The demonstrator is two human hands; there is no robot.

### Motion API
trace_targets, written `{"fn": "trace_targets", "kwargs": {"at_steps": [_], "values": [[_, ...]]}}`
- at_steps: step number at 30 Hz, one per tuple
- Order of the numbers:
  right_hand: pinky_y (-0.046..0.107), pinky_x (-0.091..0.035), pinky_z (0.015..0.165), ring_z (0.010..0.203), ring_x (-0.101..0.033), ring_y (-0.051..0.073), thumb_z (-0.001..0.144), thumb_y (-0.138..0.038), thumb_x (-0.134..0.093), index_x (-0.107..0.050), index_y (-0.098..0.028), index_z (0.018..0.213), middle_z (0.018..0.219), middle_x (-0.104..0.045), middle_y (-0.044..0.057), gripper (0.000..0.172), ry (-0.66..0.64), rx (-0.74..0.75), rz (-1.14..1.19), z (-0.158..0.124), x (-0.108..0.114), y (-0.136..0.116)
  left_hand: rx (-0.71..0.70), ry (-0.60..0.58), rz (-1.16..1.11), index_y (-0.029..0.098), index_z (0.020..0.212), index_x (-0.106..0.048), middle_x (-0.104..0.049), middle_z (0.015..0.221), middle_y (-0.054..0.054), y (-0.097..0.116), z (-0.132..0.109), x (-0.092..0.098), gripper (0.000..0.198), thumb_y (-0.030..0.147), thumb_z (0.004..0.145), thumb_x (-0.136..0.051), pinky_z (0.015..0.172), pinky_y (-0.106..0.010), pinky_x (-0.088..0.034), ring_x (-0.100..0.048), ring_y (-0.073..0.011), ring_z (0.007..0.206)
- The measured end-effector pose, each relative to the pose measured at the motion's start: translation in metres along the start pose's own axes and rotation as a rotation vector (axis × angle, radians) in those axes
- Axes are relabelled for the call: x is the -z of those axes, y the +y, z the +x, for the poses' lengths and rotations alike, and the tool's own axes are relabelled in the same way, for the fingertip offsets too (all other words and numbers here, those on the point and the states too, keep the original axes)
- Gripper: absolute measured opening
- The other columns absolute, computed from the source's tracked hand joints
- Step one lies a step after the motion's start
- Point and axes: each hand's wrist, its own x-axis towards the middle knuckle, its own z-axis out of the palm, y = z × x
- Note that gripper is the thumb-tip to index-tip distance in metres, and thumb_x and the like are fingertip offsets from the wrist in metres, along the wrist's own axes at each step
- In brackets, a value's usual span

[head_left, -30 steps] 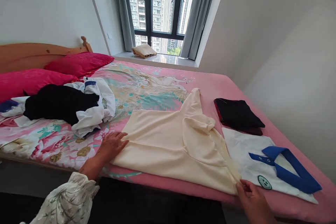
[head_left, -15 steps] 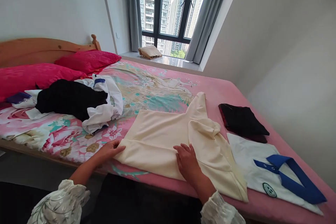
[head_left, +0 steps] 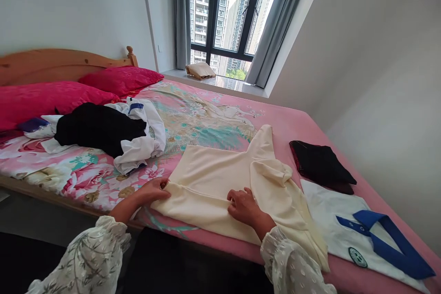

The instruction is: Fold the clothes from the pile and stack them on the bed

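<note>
A cream long-sleeved top [head_left: 213,170] lies spread on the bed, its near side turned over in a lengthwise fold and one sleeve laid across it. My left hand [head_left: 155,191] pinches the corner of that fold at the left end, thumb and fingers closed on the cloth. At the middle of the fold, my right hand [head_left: 244,206] has curled fingers gripping the fabric's folded edge. To the right lies a white polo shirt [head_left: 330,220] with a blue collar and a round green badge, partly touching the cream top. Behind it sits a folded black garment [head_left: 322,165].
A heap of black and white clothes [head_left: 101,129] lies at the left, near red pillows [head_left: 120,80] and a wooden headboard [head_left: 65,60]. The pink floral bedsheet [head_left: 289,117] covers the bed. A beige folded item [head_left: 200,70] rests on the windowsill.
My right hand's fingers have curled in from a flatter pose onto the fold. My left hand still holds the corner, slightly lifted. The whole view has shifted a little.
</note>
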Motion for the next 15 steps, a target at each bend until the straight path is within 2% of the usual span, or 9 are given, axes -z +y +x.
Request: {"fn": "trace_targets", "kwargs": {"at_steps": [2,5,8,11,13,15], "values": [[0.034,-0.028,0.090,0.085,-0.058,0.019,0.073,-0.018,-0.047,-0.062,-0.018,0.086,0.086,-0.067,0.006,0.020,0.000,0.007,-0.007,-0.001,0.001,0.000,-0.045,-0.036,-0.028,0.021,0.068,-0.062,-0.064,0.072,0.000,0.011,-0.007,0.002,0.022,0.034,0.052,-0.067,0.065,-0.029,-0.046,-0.060,-0.0228,0.074],[0.031,-0.032,0.082,0.082,-0.059,0.020,0.078,-0.020,-0.043,-0.062,-0.018,0.088,0.083,-0.068,0.006,0.022,0.005,0.006,-0.015,-0.001,0.000,0.004,-0.060,-0.082,-0.143,0.021,0.071,-0.058,-0.062,0.072,0.000,0.021,-0.024,0.005,0.027,0.043,0.058,-0.066,0.066,-0.028,-0.046,-0.058,-0.0212,0.075],[0.032,-0.034,0.076,0.076,-0.060,0.021,0.079,-0.023,-0.043,-0.062,-0.019,0.094,0.078,-0.068,0.006,0.025,-0.005,-0.013,-0.013,-0.002,-0.004,0.004,0.069,-0.189,-0.186,0.022,0.074,-0.059,-0.064,0.071,0.000,0.017,-0.034,0.006,0.030,0.042,0.054,-0.069,0.068,-0.030,-0.047,-0.060,-0.0234,0.078],[0.037,-0.033,0.088,0.083,-0.060,0.022,0.077,-0.020,-0.046,-0.061,-0.019,0.099,0.085,-0.068,0.006,0.027,0.009,-0.031,-0.006,-0.003,-0.008,-0.004,0.186,-0.175,-0.069,0.023,0.072,-0.061,-0.066,0.072,-0.001,0.001,-0.033,0.006,0.031,0.039,0.047,-0.070,0.064,-0.030,-0.048,-0.062,-0.0256,0.078],[0.039,-0.025,0.100,0.097,-0.057,0.021,0.078,-0.017,-0.044,-0.057,-0.020,0.108,0.100,-0.066,0.008,0.033,0.144,-0.034,0.041,-0.009,-0.010,-0.009,0.189,-0.116,0.015,0.022,0.072,-0.061,-0.067,0.076,-0.002,-0.011,-0.029,0.005,0.031,0.041,0.048,-0.070,0.063,-0.029,-0.047,-0.062,-0.0254,0.079],[0.038,-0.023,0.104,0.106,-0.052,0.020,0.081,-0.016,-0.041,-0.055,-0.019,0.111,0.109,-0.062,0.008,0.033,0.367,-0.038,0.120,-0.021,-0.015,-0.006,0.151,-0.093,0.067,0.022,0.073,-0.062,-0.068,0.079,-0.001,-0.023,-0.024,0.004,0.033,0.044,0.050,-0.070,0.064,-0.028,-0.047,-0.062,-0.0244,0.079]]}}
